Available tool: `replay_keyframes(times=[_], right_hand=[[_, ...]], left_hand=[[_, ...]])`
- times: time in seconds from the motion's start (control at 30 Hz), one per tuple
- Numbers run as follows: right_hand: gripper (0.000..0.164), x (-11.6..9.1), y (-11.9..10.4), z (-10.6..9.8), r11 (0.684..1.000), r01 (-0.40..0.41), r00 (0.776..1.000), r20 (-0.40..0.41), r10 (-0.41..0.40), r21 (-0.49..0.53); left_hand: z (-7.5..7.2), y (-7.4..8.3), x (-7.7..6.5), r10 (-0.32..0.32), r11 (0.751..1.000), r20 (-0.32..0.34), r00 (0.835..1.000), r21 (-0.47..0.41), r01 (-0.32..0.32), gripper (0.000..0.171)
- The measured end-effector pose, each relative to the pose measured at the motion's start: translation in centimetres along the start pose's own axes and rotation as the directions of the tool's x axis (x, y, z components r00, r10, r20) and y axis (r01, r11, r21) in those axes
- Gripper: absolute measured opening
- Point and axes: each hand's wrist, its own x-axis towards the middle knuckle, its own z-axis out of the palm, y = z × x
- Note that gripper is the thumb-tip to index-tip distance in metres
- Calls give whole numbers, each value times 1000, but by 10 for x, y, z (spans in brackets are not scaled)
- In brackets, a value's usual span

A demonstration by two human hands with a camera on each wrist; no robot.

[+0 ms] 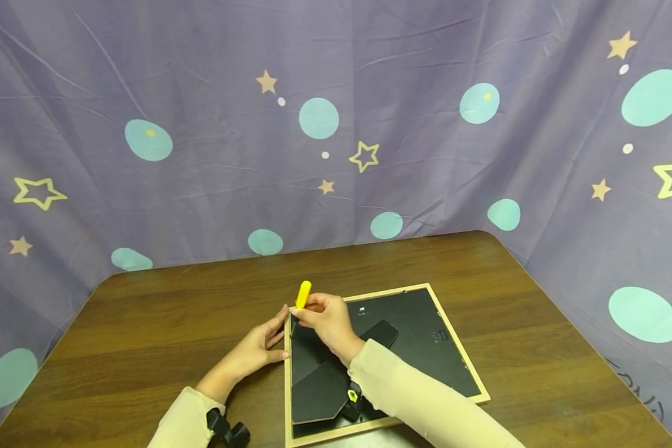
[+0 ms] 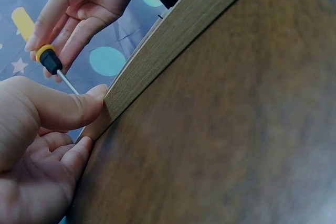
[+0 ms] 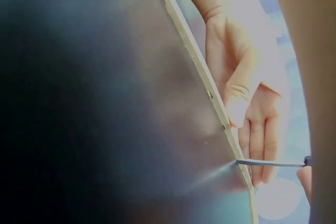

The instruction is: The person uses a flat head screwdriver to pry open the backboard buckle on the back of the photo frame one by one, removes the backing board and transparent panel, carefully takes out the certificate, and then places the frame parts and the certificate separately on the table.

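Note:
A picture frame lies face down, its pale wooden border (image 1: 288, 398) around a black backing board (image 1: 417, 311). My right hand (image 1: 329, 322) pinches a screwdriver with a yellow handle (image 1: 303, 294) near the frame's far left corner. In the right wrist view the metal shaft (image 3: 273, 163) meets the inner edge of the border. My left hand (image 1: 249, 353) rests against the frame's left side, fingers extended; in the left wrist view its thumb (image 2: 84, 109) touches the border close to the screwdriver tip.
A black stand leg (image 1: 318, 392) lies slanted across the backing, partly under my right forearm. The brown wooden table (image 1: 162, 330) reaches back to a purple curtain (image 1: 213, 155) with stars and blue dots. Black straps with small cameras (image 1: 226, 428) sit on the wrists.

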Motion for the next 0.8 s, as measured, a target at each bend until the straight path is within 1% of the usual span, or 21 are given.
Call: replay_keyframes(times=[0.1, 0.23, 0.4, 0.5, 0.67, 0.8], right_hand=[[24, -1, 1, 3, 999, 43, 999, 8, -42, -29], [22, -2, 1, 7, 995, 88, 995, 52, -86, -41], [15, -2, -2, 9, 994, 92, 994, 70, -88, -59], [13, -5, -11, 9, 993, 98, 992, 84, -93, -63], [12, -12, -29, 12, 990, 116, 987, 124, -106, -76], [12, -14, -32, 14, 989, 123, 985, 129, -111, -86]], left_hand=[[0, 0, 0, 6, 1000, -1, 1000, -2, -6, 90], [0, -1, 1, 11, 1000, -4, 1000, 0, -11, 89], [1, -1, 2, 20, 1000, -13, 1000, 10, -19, 88], [1, -2, 2, 23, 1000, -17, 1000, 20, -23, 87], [1, -3, 0, 7, 1000, -22, 1000, 11, -7, 84], [1, -3, -1, -9, 1000, -20, 1000, -2, 9, 83]])
